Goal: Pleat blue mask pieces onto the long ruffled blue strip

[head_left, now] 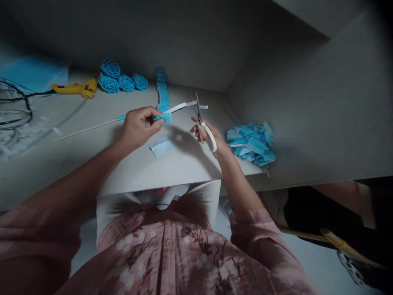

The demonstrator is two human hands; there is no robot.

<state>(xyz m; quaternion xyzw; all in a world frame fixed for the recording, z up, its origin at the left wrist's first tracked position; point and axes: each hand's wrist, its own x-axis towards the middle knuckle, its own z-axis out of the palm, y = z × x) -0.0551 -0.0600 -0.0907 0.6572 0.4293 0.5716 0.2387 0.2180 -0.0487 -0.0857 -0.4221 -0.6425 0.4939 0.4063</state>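
My left hand (pixel 138 127) pinches a folded piece of blue paper (pixel 165 118) together with a thin stick (pixel 87 133) that slants out to the left. From those fingers a narrow white strip (pixel 178 107) runs to the right. My right hand (pixel 208 135) has its fingers in the cream handles of a pair of scissors (pixel 198 107). The blades cross the strip, and a short end of it shows beyond them; whether it is cut through I cannot tell. Below the left fingertips lies a pale blue paper piece (pixel 161 146) on the table.
Rolled blue paper flowers (pixel 118 78) and a crinkled blue strip (pixel 162 91) lie at the back. A yellow glue gun (pixel 76 88) with a black cord is at left near white scraps (pixel 18 127). Blue paper pieces (pixel 251 143) are heaped at right beside the partition wall (pixel 307 102).
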